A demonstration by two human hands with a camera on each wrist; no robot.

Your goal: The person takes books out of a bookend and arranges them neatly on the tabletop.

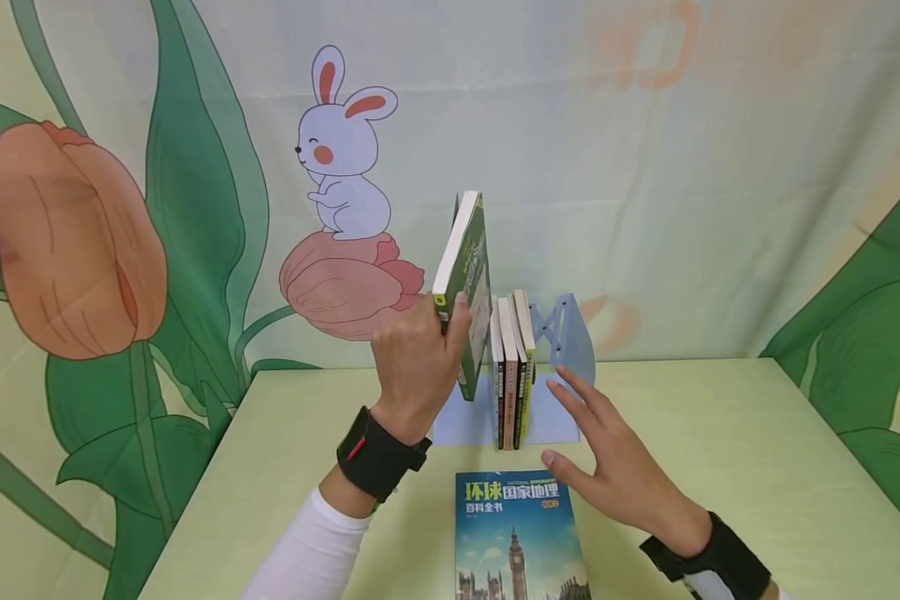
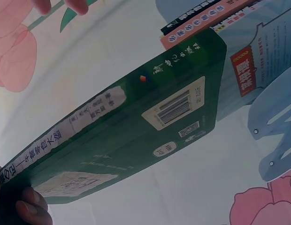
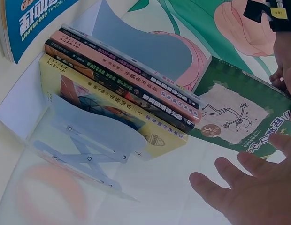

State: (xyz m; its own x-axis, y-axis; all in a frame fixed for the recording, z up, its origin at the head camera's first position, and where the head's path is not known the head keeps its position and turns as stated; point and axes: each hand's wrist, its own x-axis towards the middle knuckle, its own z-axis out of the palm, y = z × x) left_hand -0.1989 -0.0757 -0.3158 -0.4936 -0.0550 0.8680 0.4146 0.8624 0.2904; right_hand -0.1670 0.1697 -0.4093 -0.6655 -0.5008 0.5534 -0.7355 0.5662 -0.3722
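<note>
My left hand (image 1: 417,367) grips a green book (image 1: 478,275) by one end, thumb on its cover, and holds it tilted in the air. In the left wrist view its back cover and barcode (image 2: 176,108) show. The book's low end is beside the left of several upright books (image 1: 512,375); whether it touches them I cannot tell. These stand on a light blue expandable bookend (image 1: 573,342), whose crossed links show in the right wrist view. My right hand (image 1: 622,458) hovers right of the row with fingers spread, holding nothing.
A blue book with a clock tower cover (image 1: 517,533) lies flat on the pale green table (image 1: 720,450), in front of the row. Behind the table hangs a cloth backdrop (image 1: 495,125) printed with a rabbit and tulips.
</note>
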